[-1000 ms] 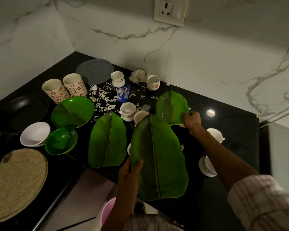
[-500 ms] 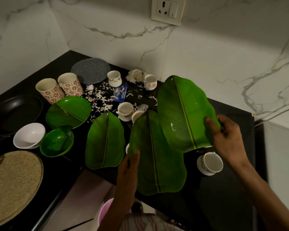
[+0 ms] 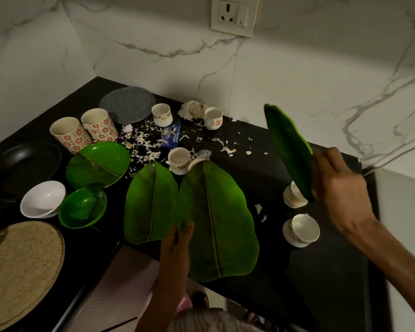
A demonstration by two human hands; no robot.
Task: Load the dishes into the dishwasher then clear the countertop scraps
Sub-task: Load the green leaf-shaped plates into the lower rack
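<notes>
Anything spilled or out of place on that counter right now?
Yes. Pale scraps are scattered across the black countertop between the cups, with a crumpled blue wrapper among them. One small cup near the right hand seems tipped over.

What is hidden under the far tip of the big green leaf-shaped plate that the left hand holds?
A cream cup rim and crinkled clear plastic peek out past the tip of the big green leaf-shaped plate. The rest of the cup is covered, as is anything else beneath.
</notes>
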